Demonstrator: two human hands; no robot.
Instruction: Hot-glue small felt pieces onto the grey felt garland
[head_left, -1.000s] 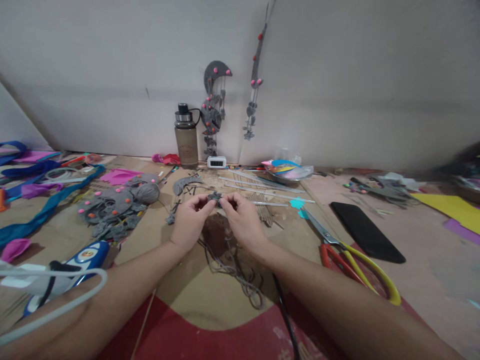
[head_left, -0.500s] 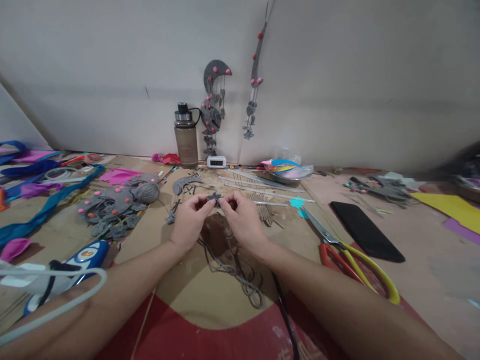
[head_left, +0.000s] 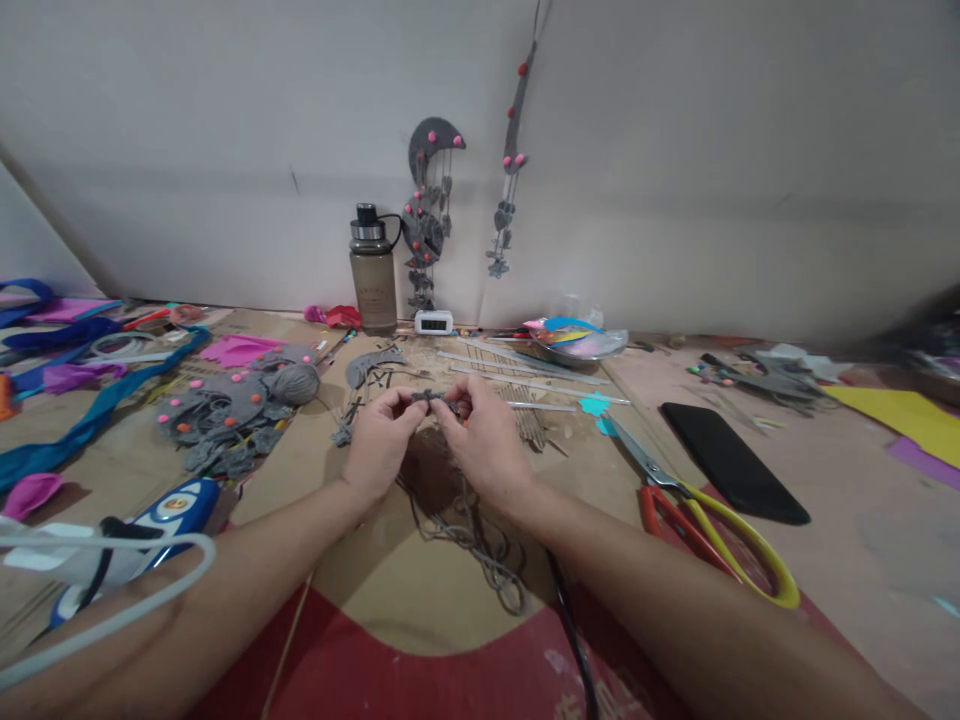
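Observation:
My left hand [head_left: 384, 440] and my right hand [head_left: 484, 435] meet over the middle of the table. Between their pinched fingertips is a small grey felt piece [head_left: 429, 396], its outline partly covered by the fingers. Grey cord [head_left: 480, 555] lies in loose loops on the cardboard below, running up towards my right hand. Just beyond my left hand rests a grey felt crescent [head_left: 366, 367] with small dark pieces and strings about it. Short cut cords [head_left: 531, 425] lie to the right of my right hand.
Large scissors [head_left: 667, 490] with red and yellow handles lie right, beside a black phone [head_left: 731, 460]. Clear glue sticks [head_left: 540, 385] lie behind my hands. At left are a blue-and-white glue gun [head_left: 176, 510] and a felt pile [head_left: 232, 405]. A bottle [head_left: 373, 285] stands at the wall.
My fingers have shifted slightly on the felt piece, which now looks flatter between them. The right hand has turned a little. The things on the table have stayed put.

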